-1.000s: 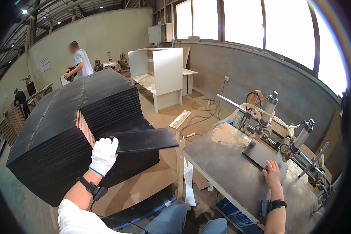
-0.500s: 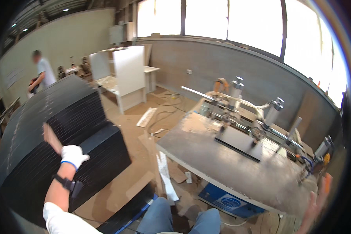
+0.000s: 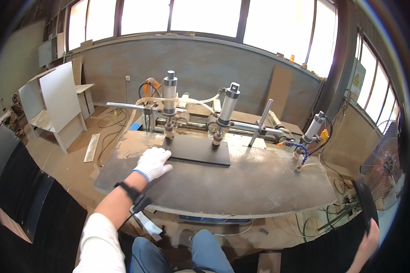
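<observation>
A flat black panel [image 3: 198,151] lies on the machine table [image 3: 241,195] under two upright clamp cylinders [image 3: 226,107]. My left hand [image 3: 153,164], in a white knitted glove with a blue cuff, is at the panel's near left corner. Its thumb and fingers are apart; whether they touch the panel is hard to tell. At the far right, my bare right hand [image 3: 371,239] grips the lower end of a narrow-looking black board [image 3: 366,204], tilted upright above a dark stack [image 3: 323,248].
Stacked black panels [image 3: 36,200] stand at the left, with a pale wooden piece [image 3: 14,224] on them. A third cylinder [image 3: 315,125] with a coiled blue hose is on the table's right. Beyond it stands a caged fan [image 3: 387,161]. Cables [image 3: 111,136] cross the floor.
The view has swung right. My left hand has left the black stack and the pale piece and come over to the table. My right hand, earlier seen without a board, now holds a black one.
</observation>
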